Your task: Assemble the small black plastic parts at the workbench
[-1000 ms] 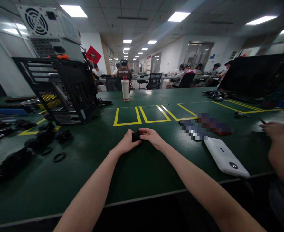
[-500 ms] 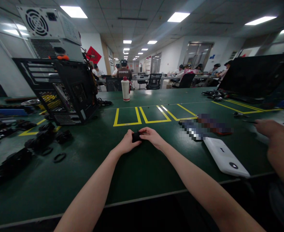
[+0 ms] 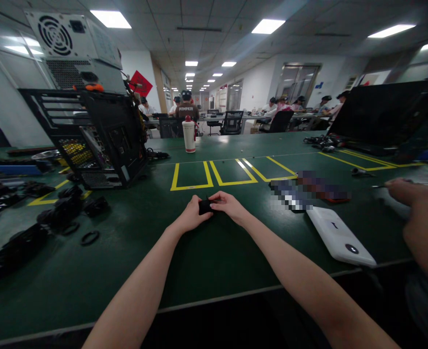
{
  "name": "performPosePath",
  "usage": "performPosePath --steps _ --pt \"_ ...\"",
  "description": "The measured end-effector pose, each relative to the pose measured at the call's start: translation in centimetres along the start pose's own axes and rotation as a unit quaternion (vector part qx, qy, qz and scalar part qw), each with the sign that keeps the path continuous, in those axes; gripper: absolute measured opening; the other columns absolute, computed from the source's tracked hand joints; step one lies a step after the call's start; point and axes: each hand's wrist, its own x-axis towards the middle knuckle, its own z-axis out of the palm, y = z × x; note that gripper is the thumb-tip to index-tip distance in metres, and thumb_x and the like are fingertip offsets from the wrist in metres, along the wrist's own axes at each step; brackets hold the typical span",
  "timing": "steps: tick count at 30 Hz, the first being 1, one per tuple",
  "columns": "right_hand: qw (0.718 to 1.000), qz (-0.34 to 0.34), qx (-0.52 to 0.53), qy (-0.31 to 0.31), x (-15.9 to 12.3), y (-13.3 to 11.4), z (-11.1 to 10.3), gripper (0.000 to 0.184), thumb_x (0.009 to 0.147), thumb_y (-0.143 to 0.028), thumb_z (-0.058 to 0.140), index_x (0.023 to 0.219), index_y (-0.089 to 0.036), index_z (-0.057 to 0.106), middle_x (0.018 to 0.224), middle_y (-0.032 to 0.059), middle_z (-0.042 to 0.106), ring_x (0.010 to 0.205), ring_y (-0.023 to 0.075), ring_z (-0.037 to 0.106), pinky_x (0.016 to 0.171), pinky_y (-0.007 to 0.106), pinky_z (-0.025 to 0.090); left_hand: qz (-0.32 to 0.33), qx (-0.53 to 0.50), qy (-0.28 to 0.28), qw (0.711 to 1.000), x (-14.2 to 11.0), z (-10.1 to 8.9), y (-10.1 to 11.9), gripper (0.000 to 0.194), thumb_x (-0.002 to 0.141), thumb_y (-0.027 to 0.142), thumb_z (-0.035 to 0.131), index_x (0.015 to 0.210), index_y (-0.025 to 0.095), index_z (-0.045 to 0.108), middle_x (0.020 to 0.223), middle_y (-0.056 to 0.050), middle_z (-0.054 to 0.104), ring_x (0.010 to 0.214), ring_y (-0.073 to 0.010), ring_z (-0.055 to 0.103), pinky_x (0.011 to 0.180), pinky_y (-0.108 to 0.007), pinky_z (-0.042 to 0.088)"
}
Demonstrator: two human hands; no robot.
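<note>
Between my two hands is a small black part (image 3: 205,207), dark and partly covered by fingers, so its exact kind does not show. My left hand (image 3: 191,214) is closed on it from the left, thumb along the near side. From the right, my right hand (image 3: 229,205) pinches its other side with thumb and fingertips. Both hands are just above or resting on the green table (image 3: 214,261); I cannot tell which. A black ring (image 3: 90,237) and several black parts (image 3: 59,208) lie to the left.
An open computer case (image 3: 108,140) carries metal power supplies (image 3: 72,39) at the left. Yellow tape outlines (image 3: 192,186) and a white bottle (image 3: 189,136) are ahead. A white device (image 3: 339,235) lies right, near a co-worker's hand (image 3: 405,191) holding a thin tool. A dark monitor (image 3: 385,114) stands beyond.
My hands stay almost in place around the black part, with only slight finger movement. The co-worker's hand at the right has shifted slightly.
</note>
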Motion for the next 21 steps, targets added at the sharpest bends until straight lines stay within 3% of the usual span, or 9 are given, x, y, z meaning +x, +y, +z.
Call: performPosePath --steps 5,10,14,17,21 --pt "0.999 0.015 0.041 -0.022 -0.03 0.02 -0.13 0.035 0.057 -0.009 0.062 0.089 -0.018 0.053 0.096 0.0011 0.056 0.097 0.0148 0.051 0.087 0.033 0.039 -0.011 -0.007 -0.003 1.0 -0.02 0.01 0.08 0.04 0.064 0.04 0.056 0.09 0.015 0.039 0.091 -0.007 0.049 0.082 -0.02 0.05 0.067 -0.031 0.041" --pt "1.0 0.008 0.025 0.004 -0.09 0.09 0.0 0.028 0.063 -0.016 0.06 0.09 -0.019 0.054 0.098 0.0021 0.056 0.095 0.015 0.053 0.088 0.036 0.038 -0.005 0.003 -0.012 1.0 -0.02 -0.07 -0.04 0.041 0.065 0.043 0.055 0.091 0.016 0.038 0.091 -0.007 0.05 0.082 -0.02 0.051 0.067 -0.031 0.041" --pt "0.999 0.024 0.03 0.013 -0.14 -0.09 0.05 0.042 0.06 -0.013 0.063 0.1 -0.018 0.052 0.105 0.0055 0.053 0.099 0.0157 0.051 0.09 0.035 0.037 0.002 0.003 -0.015 1.0 -0.03 -0.06 -0.17 0.041 0.066 0.043 0.054 0.092 0.016 0.038 0.092 -0.008 0.05 0.083 -0.0199 0.051 0.067 -0.031 0.042" --pt "0.999 0.045 0.015 -0.013 -0.25 -0.34 -0.09 0.044 0.062 -0.013 0.062 0.105 -0.017 0.051 0.109 0.0072 0.052 0.104 0.0169 0.048 0.092 0.037 0.035 -0.001 -0.001 -0.016 1.0 -0.04 -0.05 -0.24 0.04 0.067 0.043 0.054 0.092 0.016 0.038 0.092 -0.008 0.05 0.083 -0.0201 0.051 0.068 -0.031 0.042" --pt "0.998 0.017 -0.025 -0.05 -0.45 -0.54 -0.4 0.041 0.061 -0.011 0.062 0.101 -0.019 0.051 0.105 0.0043 0.054 0.1 0.0166 0.05 0.089 0.037 0.038 -0.009 -0.011 -0.026 1.0 -0.11 -0.18 -0.19 0.04 0.068 0.043 0.053 0.094 0.017 0.038 0.095 -0.008 0.05 0.083 -0.0203 0.051 0.068 -0.032 0.042"
